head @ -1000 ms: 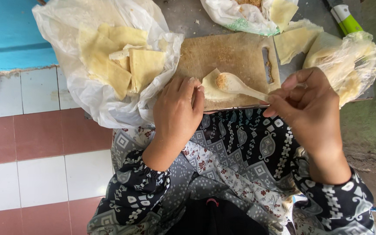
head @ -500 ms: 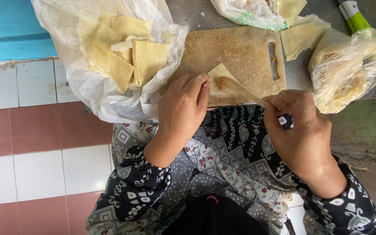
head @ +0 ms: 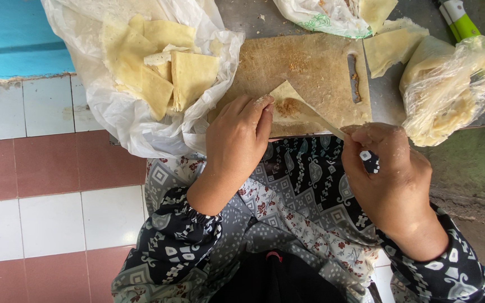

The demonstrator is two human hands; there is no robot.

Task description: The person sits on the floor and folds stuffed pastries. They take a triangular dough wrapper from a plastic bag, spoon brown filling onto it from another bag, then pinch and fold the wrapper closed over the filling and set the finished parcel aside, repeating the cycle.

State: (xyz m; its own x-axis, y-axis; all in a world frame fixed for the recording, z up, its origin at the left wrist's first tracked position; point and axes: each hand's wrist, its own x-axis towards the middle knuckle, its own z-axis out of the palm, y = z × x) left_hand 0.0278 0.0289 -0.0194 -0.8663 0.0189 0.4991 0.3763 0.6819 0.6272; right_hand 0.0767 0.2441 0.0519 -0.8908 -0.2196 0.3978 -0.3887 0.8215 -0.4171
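Note:
A worn wooden cutting board (head: 310,62) lies across my lap. On its near edge sits a pale triangular pastry wrapper (head: 285,91) with a dab of brown filling (head: 288,106). My left hand (head: 237,140) rests on the board, its fingertips pressing the wrapper's left edge. My right hand (head: 388,174) is below the board's edge, closed around the handle of a thin pale spoon (head: 321,120). The spoon's tip reaches the filling.
A white plastic bag (head: 124,118) at the left holds several cut yellow wrappers (head: 158,62). A clear bag of wrappers (head: 450,95) lies at the right, with a loose sheet (head: 391,50) beside it. Another bag (head: 321,14) and a green-white tube (head: 456,17) lie behind. Tiled floor (head: 57,185) is at the left.
My right hand has dropped below the board's edge and the spoon now lies flatter on the wrapper. My left fingers slid onto the wrapper's edge.

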